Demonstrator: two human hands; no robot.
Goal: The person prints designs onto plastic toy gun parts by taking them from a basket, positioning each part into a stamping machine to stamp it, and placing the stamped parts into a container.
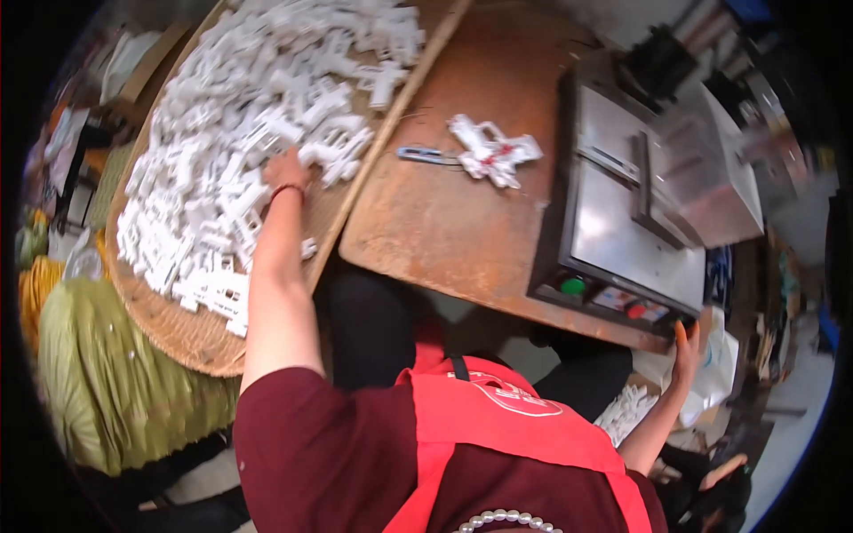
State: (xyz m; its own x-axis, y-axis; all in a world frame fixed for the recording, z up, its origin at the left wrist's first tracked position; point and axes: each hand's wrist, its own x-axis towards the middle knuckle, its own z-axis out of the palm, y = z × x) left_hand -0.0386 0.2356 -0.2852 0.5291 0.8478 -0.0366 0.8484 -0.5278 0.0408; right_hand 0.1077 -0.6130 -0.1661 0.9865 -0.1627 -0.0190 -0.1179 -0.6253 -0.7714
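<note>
A large heap of white plastic pieces shaped like toy pistols (240, 133) covers a round woven tray on the left. My left hand (289, 171) reaches into this heap, palm down, fingers bent among the pieces; whether it grips one is hidden. On the right, my right hand (686, 354) is at the front right corner of a metal box-shaped machine (635, 213), fingers stretched upward beside it. A few white toy-pistol pieces with red marks (494, 153) lie together on the wooden table, apart from both hands. Left of them lies a small blue-grey cutter-like tool (426, 155).
The wooden table (444, 240) holds the machine, which has a black handle, a green button and a red switch. The woven tray's rim (404, 98) borders the table's left edge. Low on the right are more white pieces (629, 410) and a white bag (715, 364). Olive-green cloth (115, 373) hangs at left.
</note>
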